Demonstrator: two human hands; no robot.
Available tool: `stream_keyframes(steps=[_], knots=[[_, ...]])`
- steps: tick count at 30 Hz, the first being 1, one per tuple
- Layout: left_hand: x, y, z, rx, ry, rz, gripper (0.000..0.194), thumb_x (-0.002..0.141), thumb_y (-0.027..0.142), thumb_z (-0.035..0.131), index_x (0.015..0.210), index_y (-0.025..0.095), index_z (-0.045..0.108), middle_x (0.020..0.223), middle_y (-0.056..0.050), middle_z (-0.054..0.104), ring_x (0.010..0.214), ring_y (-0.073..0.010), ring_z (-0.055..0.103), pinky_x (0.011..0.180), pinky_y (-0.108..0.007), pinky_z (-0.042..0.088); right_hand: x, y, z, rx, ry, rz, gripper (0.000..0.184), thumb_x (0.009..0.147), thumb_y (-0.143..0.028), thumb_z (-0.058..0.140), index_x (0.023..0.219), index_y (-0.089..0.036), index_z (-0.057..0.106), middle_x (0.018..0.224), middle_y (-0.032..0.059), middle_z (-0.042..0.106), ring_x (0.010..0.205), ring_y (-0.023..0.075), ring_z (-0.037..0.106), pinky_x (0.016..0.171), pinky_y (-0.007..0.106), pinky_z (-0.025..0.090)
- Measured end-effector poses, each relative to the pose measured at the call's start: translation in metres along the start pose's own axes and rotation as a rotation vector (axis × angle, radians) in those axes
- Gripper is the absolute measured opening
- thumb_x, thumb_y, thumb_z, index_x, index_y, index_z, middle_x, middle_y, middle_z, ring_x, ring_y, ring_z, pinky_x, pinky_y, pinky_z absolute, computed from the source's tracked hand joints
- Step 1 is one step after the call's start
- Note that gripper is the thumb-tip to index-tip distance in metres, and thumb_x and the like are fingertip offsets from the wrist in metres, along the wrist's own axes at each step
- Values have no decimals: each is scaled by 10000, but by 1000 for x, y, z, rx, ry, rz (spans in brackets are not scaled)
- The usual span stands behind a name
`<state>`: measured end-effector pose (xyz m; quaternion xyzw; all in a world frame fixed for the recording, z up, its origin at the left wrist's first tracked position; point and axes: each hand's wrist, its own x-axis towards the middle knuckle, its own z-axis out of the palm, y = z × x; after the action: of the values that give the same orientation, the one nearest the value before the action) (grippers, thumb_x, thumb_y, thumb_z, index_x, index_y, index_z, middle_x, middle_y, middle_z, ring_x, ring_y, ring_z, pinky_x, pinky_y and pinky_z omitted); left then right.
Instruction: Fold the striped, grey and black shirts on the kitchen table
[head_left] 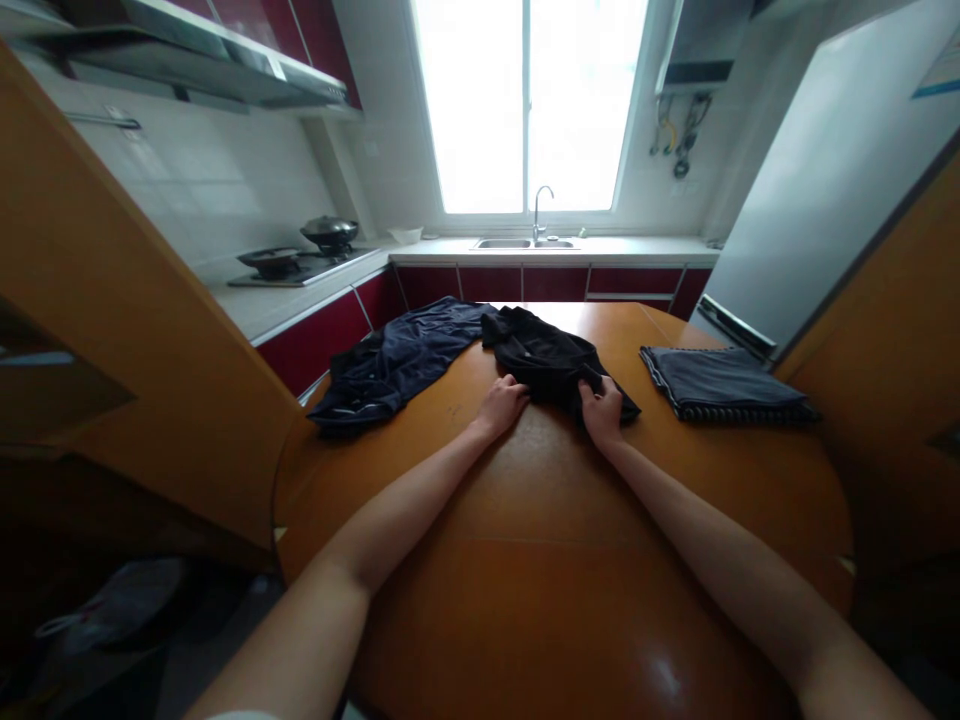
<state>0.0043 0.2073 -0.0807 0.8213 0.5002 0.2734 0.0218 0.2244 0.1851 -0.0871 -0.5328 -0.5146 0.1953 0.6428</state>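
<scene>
A black garment (544,350), perhaps a shirt, lies loosely spread on the wooden table (525,590) in front of me. My left hand (504,402) is closed at its near left edge, fingers bent onto the cloth. At the near right part, my right hand (602,408) pinches a fold of the same garment between thumb and fingers. Left of it, touching or nearly so, a dark navy garment (409,360) lies crumpled. A folded dark grey cloth (724,383) with a striped edge rests flat on the right of the table.
Beyond the table is a counter with a sink (504,243) and faucet (537,212). A lidded pot (330,232) and a pan (270,260) stand on the stove at left. A fridge (832,180) stands at right. Wooden panels flank both sides.
</scene>
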Motion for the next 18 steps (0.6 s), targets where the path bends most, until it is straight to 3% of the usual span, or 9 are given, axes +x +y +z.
stream_keyframes(steps=[6,10,12,16,18], knots=[[7,0,1,2,-14,-7,216,963,242,571,850,214,753,939,-72,633,882,-211,631,815,-317,511,-1,1,1,-2,-15,-5,324,821,-495,569,893,-182,610,899,83,662,839,242,605,675,341,517],[5,1,-2,-10,42,-42,215,1004,233,489,922,212,687,978,-73,616,896,-207,620,805,-308,498,0,1,1,-29,-7,-19,330,840,-496,559,907,-178,614,920,87,657,847,241,605,676,337,513],[4,0,-7,-53,187,-100,241,1040,215,398,998,210,635,1021,-77,600,943,-201,606,848,-311,496,0,-1,0,-56,-17,-44,324,860,-490,545,921,-180,617,950,92,656,865,239,607,674,331,513],[3,-14,-21,-187,619,-225,290,1085,308,298,1013,212,562,1109,-88,565,1079,-198,560,965,-322,475,-5,-11,-4,-145,-105,-242,261,911,-425,537,945,-195,654,1043,106,658,969,252,613,788,368,525],[4,-28,-28,-235,687,-280,286,1081,370,324,1052,209,559,1187,-97,547,1101,-194,566,958,-306,485,-10,-18,-6,-198,-235,-392,211,927,-384,559,947,-215,683,1079,100,666,1039,257,603,905,402,504]])
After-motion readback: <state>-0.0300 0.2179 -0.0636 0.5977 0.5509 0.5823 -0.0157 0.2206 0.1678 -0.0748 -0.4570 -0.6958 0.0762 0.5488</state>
